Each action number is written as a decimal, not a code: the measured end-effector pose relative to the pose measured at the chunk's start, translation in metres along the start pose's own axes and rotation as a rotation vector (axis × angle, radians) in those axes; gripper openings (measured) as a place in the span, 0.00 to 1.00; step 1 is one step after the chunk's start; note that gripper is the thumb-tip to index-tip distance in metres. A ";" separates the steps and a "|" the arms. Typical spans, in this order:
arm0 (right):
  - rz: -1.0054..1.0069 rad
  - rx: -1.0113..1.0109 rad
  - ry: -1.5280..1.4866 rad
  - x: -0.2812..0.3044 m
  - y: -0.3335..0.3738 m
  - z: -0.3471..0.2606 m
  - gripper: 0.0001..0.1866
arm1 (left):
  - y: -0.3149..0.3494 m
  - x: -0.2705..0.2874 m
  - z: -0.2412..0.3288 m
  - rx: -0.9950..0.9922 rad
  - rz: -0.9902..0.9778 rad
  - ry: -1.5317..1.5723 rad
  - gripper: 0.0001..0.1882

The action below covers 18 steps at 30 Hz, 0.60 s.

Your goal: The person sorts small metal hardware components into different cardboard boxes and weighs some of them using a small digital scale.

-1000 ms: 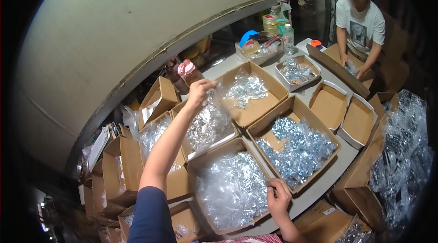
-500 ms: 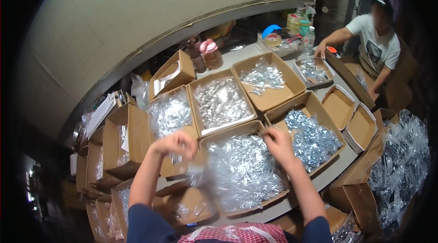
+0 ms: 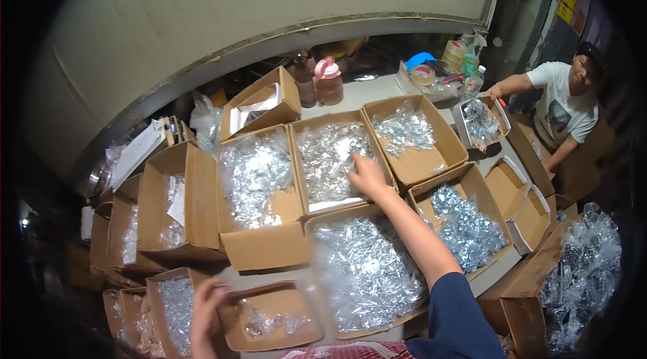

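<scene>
1. My right hand is hanging over the silvery packets, fingers bunching and pointing down, as if for picking out something small; I cannot tell whether they are pinching a packet or only touching the heap.
2. Those packets are lying inside the middle box, whose low white front edge is probably letting my wrist pass over easily.
3. My left hand is hovering at the left edge of the small box, its fingers curling loosely; blur is hiding them, so I cannot tell whether they are gripping anything.
4. A few clear bags are sitting in that small box, which is standing close to my body, likely for a short reach.
5. My right forearm is crossing above the large heap of packets, because its box is standing between me and the middle one.
6. Bluish packets are filling part of the box to the right, seemingly being kept apart by kind.
7. Farther off, the pink-lidded bottle is standing behind the boxes, and a co-worker's hand is resting at a shallow box's rim.
</scene>
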State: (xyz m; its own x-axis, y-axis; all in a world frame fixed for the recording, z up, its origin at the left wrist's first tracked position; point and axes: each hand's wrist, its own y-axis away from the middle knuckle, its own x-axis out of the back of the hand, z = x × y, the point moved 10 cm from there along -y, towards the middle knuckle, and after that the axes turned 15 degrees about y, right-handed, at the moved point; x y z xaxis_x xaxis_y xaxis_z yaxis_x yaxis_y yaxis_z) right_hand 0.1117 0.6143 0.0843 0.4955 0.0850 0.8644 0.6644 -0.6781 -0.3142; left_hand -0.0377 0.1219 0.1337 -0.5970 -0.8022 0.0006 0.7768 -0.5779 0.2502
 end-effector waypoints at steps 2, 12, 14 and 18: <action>0.289 -0.081 -0.085 0.066 0.003 0.023 0.13 | 0.002 0.062 -0.011 -0.177 0.306 0.232 0.14; 0.060 -0.581 0.337 0.139 0.080 0.202 0.11 | 0.040 0.161 -0.105 -0.214 0.513 -0.112 0.19; 0.103 -0.463 0.444 0.143 0.096 0.191 0.22 | 0.025 0.147 -0.099 -0.358 0.473 -0.182 0.20; 0.020 -0.556 0.598 0.101 0.110 0.188 0.48 | 0.021 0.161 -0.112 -0.259 0.634 -0.045 0.26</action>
State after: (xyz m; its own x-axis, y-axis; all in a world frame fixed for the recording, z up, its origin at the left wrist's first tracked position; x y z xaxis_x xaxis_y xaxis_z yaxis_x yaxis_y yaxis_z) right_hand 0.3401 0.6854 0.0634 0.0177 -0.2281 0.9735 0.2059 -0.9519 -0.2268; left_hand -0.0954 -0.0364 0.0304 -0.0146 -0.9935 0.1125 0.9985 -0.0205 -0.0516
